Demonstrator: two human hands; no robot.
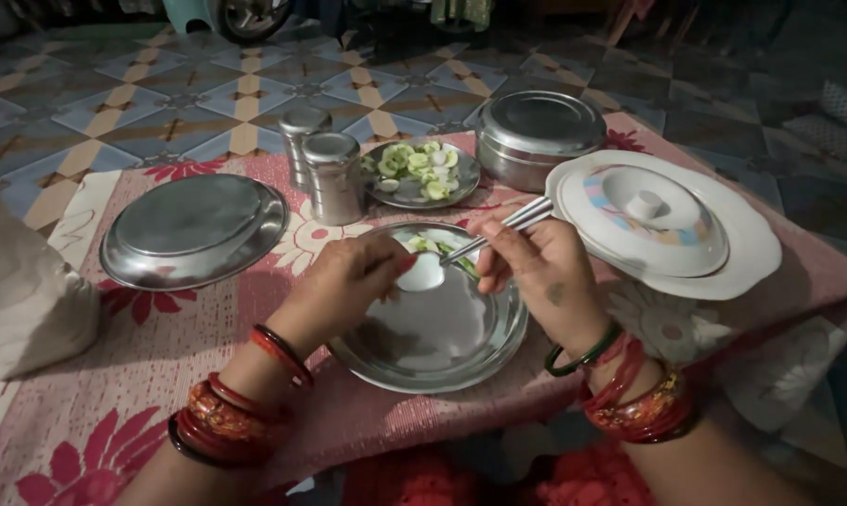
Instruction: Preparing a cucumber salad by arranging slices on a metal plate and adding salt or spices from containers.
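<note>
Plates (194, 230), tumblers (333, 178), spoon (498, 230) shiny steel; lidded dish (662, 225) glossy, probably plastic; mat (142, 375) matt cloth

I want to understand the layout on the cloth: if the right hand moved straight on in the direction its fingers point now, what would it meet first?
The right hand points left, holding a steel utensil over the steel plate. It would probably first meet the left hand, whose fingertips are at a small white piece. Depth is unclear.

vehicle wheel (251, 16) cropped, spoon (498, 228) tip perhaps hidden
</note>
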